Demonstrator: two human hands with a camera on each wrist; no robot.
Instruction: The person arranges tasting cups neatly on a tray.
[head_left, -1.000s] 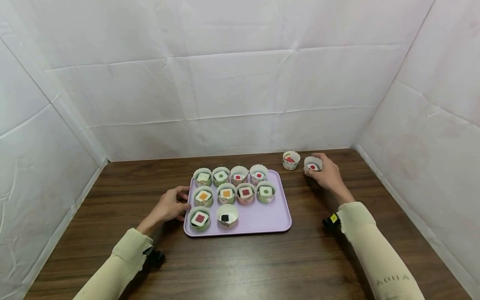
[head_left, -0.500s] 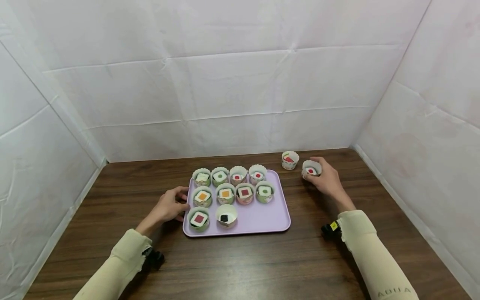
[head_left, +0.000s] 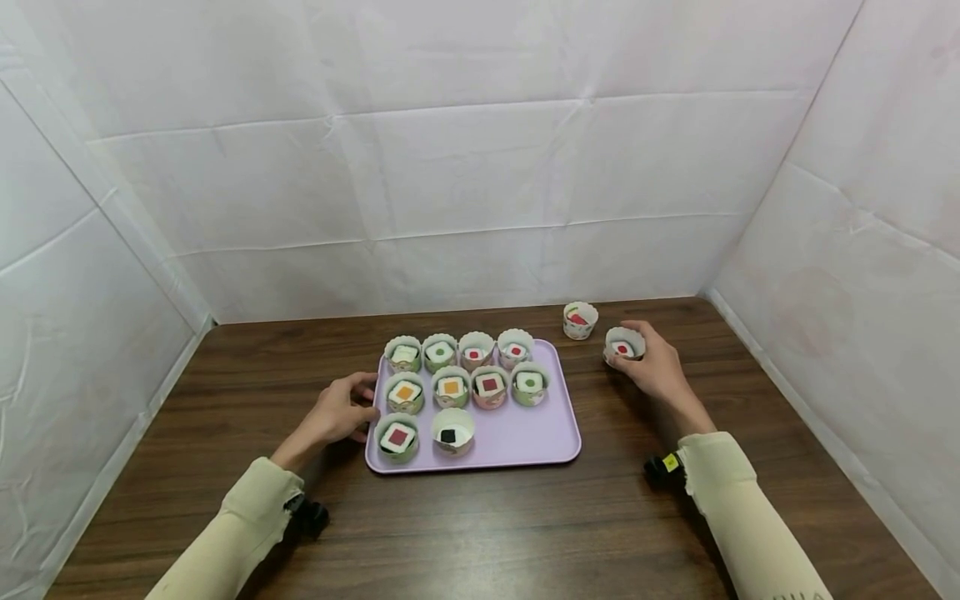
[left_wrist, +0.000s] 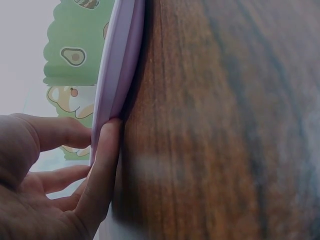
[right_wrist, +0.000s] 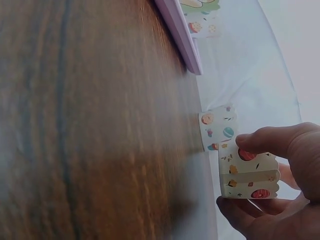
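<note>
A lilac tray (head_left: 517, 437) holds several paper baking cups, each with a small white-and-coloured piece like a sushi roll inside. At its left edge my left hand (head_left: 337, 408) grips the rim; in the left wrist view the fingers (left_wrist: 102, 165) meet the rim. To the right of the tray my right hand (head_left: 654, 362) holds a pale printed paper cup (head_left: 617, 353) by its side, thumb and fingers on opposite walls. A white piece with a red centre (head_left: 622, 347) sits in this cup. In the right wrist view the cup (right_wrist: 240, 175) appears close over the tabletop.
Another paper cup (head_left: 581, 322) with red contents stands on the dark wooden table (head_left: 480, 533), behind the held cup and to its left. A cup with a black piece (head_left: 453, 433) sits in the tray's front row. White sheeting (head_left: 465, 183) encloses the back and sides.
My right hand has drawn the paper cup a little toward the front of the table, away from the back edge. My left hand stays at the tray.
</note>
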